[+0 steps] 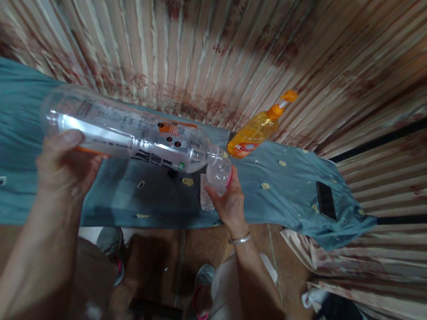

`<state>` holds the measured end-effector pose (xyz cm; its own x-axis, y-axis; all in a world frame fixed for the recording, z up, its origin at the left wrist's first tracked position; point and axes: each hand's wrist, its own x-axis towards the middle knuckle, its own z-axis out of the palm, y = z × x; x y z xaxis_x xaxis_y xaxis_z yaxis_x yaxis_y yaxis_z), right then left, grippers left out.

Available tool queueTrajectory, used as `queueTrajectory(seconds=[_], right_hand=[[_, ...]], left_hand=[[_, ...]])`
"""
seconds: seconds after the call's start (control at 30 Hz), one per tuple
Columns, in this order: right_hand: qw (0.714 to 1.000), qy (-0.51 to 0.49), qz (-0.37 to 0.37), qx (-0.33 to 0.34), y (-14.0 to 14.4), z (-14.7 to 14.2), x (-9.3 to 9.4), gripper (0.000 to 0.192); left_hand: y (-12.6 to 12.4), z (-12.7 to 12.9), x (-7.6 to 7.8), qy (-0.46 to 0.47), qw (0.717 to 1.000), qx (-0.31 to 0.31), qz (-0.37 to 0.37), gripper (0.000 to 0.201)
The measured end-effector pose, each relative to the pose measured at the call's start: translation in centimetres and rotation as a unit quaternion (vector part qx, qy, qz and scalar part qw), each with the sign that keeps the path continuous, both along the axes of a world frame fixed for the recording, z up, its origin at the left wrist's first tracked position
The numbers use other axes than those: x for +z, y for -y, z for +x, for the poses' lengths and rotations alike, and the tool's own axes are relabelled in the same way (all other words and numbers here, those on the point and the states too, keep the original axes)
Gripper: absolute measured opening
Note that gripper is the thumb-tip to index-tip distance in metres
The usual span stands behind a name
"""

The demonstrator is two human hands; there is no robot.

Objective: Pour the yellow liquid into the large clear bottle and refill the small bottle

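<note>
My left hand is wrapped round the base end of a large clear plastic bottle with a printed label. The bottle is tipped on its side, its neck pointing right. At its mouth, my right hand grips a small clear container with a pink edge. The bottle's mouth meets the small container's opening; whether they touch I cannot tell. Any liquid passing between them is too blurred to make out. Beneath the right hand lies a pale folded cloth or tissue.
An orange pump bottle of yellow liquid stands behind my right hand. A black phone lies toward the right end of the teal patterned tablecloth. Pleated curtains hang close behind the table. Dark cloth items sit at lower right.
</note>
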<state>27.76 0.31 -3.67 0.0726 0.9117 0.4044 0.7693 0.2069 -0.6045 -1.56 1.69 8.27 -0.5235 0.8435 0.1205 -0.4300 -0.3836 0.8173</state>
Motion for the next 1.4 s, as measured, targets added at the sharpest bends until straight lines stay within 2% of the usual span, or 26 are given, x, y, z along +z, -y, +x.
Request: queueTrajectory(seconds=[0.17, 0.47, 0.6, 0.73, 1.07, 1.3, 1.4], right_hand=[[1.0, 0.007, 0.005, -0.002, 0.1, -0.1, 0.1, 0.091], [0.999, -0.009, -0.03, 0.008, 0.0, 0.0, 1.0, 0.096], [1.0, -0.009, -0.02, 0.013, -0.1, 0.1, 0.7, 0.093], [1.0, -0.006, -0.006, 0.009, 0.0, 0.1, 0.3, 0.091], [1.0, 0.004, 0.004, 0.003, 0.0, 0.1, 0.1, 0.087], [1.0, 0.005, 0.004, 0.011, 0.0, 0.1, 0.0, 0.091], [1.0, 0.006, 0.003, 0.005, 0.1, 0.0, 0.1, 0.091]], left_hand=[[0.0, 0.0, 0.0, -0.008, 1.0, -0.012, 0.014, 0.046], [0.0, -0.3, -0.3, 0.011, 1.0, -0.003, 0.019, 0.053], [0.0, 0.0, 0.1, -0.004, 1.0, -0.018, 0.018, 0.054], [0.1, 0.2, 0.3, 0.003, 1.0, -0.007, 0.016, 0.059], [0.0, 0.1, 0.2, -0.008, 1.0, -0.013, 0.022, 0.058], [0.0, -0.1, 0.1, 0.01, 1.0, -0.006, 0.021, 0.063], [0.0, -0.1, 0.1, 0.0, 1.0, -0.008, 0.025, 0.058]])
